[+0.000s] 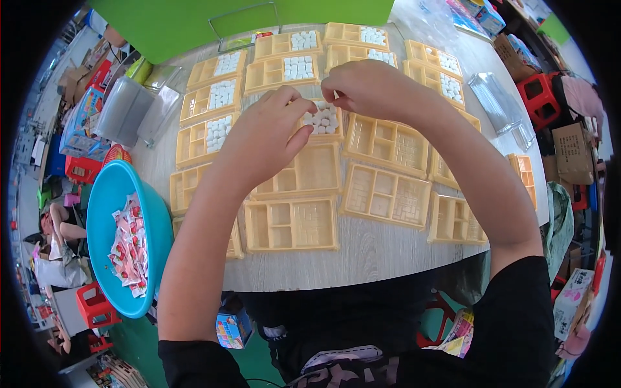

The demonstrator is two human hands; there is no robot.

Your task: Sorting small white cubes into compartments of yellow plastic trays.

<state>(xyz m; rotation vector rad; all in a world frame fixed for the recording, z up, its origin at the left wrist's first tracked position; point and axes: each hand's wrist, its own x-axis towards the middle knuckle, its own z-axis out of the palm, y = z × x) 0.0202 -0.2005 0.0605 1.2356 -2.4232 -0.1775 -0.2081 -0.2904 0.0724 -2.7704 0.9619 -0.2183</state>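
Note:
Both hands are over a cream compartment tray whose large section holds small white rounded pieces. My left hand reaches over its left side, thumb apart from the bent fingers; nothing shows in its grasp. At the tray's far right edge, my right hand has its fingers curled together, and whatever they hold is hidden. Farther back, several similar trays carry white pieces in neat rows in one section. Nearer me, trays such as the front one have bare compartments.
A blue basin of small pink-and-white packets stands at the table's left. Clear plastic covers lie stacked at left and right. Behind the trays are a wire stand and a green panel.

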